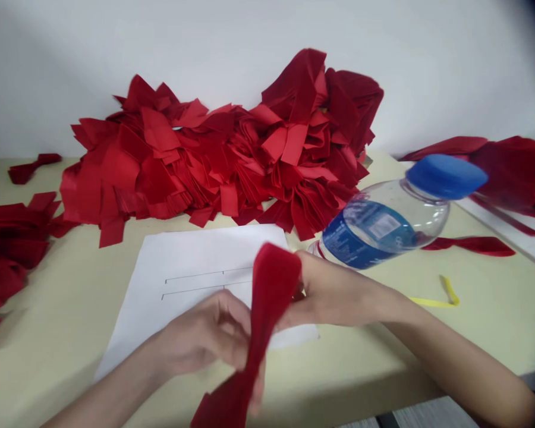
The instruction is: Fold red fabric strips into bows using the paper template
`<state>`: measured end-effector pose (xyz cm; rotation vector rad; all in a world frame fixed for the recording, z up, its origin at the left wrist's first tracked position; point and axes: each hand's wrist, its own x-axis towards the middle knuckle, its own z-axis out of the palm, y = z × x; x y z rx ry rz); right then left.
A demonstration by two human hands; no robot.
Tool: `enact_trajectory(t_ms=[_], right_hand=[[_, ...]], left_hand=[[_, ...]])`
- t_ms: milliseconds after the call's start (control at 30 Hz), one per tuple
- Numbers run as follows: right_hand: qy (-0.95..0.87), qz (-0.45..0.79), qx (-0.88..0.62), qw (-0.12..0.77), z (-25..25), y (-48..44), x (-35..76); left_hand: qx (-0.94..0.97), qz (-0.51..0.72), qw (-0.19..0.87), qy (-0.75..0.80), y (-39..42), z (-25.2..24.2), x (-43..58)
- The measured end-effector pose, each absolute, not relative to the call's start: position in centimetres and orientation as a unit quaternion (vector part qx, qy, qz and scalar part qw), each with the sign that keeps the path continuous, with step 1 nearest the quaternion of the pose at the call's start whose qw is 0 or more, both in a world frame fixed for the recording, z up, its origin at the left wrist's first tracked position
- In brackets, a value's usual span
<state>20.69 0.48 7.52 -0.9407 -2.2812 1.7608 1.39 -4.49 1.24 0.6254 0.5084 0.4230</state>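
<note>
A red velvety ribbon strip point(271, 285), narrowed at its middle, stands up between my hands above a white paper sheet. My left hand point(209, 333) comes in from the left, its fingers closed on the strip near the narrow part. From the other side, my right hand point(323, 291) is curled behind the strip's upper half and grips it; its fingertips are mostly hidden by the fabric. Below my left hand, the strip's other end flares toward the bottom edge. Ruled black lines with small ticks mark the paper sheet point(138, 309).
A large heap of red strips point(214, 160) lies against the wall, with more red strips point(9, 249) at left and a red pile point(512, 172) at right. A blue-capped bottle point(383, 220) stands beside my right hand. A yellow strip point(434, 302) lies on the pale table point(485, 333).
</note>
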Motion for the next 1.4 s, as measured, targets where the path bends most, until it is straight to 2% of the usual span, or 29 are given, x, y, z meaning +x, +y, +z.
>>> enact_trajectory(t_ms=[133, 233, 333, 500, 633, 767, 900, 1033, 1133, 1267, 1400], right_hand=[[-0.779, 0.577, -0.245, -0.02, 6.9, 0.3, 20.7], [-0.801, 0.546, -0.242, -0.052, 6.4, 0.0, 20.4], [-0.823, 0.494, -0.279, -0.024, 6.4, -0.5, 20.1], [-0.846, 0.389, -0.351, 0.097, 7.1, -1.7, 20.3], [-0.835, 0.338, -0.408, 0.15, 7.1, -1.8, 20.5], [-0.843, 0.338, -0.392, 0.15, 6.8, -1.3, 20.5], [-0.837, 0.365, -0.387, 0.127, 7.1, -1.0, 20.5], [-0.813, 0.452, -0.351, 0.112, 7.7, -0.7, 20.7], [-0.787, 0.534, -0.3, 0.069, 7.6, -0.2, 20.8], [-0.803, 0.542, -0.25, -0.017, 6.8, 0.2, 20.8], [-0.848, 0.444, -0.288, -0.022, 6.3, -0.1, 20.5]], left_hand=[[0.377, 0.045, 0.867, 0.322, -5.3, 2.0, 2.4], [0.434, 0.018, 0.831, 0.346, -5.9, 2.0, 3.4], [0.478, 0.076, 0.775, 0.407, -5.9, 1.8, 3.8], [0.426, 0.267, 0.697, 0.512, -4.2, 1.8, 3.1], [0.327, 0.365, 0.726, 0.483, -3.3, 2.0, 1.7], [0.293, 0.38, 0.784, 0.394, -3.1, 1.7, 0.8], [0.31, 0.357, 0.831, 0.294, -3.3, 1.3, 0.6], [0.318, 0.324, 0.853, 0.256, -3.4, 1.7, 0.5], [0.366, 0.215, 0.86, 0.283, -3.6, 2.7, 0.6], [0.541, 0.055, 0.762, 0.352, -5.0, 3.6, 1.7], [0.64, 0.038, 0.601, 0.477, -6.5, 3.0, 2.9]])
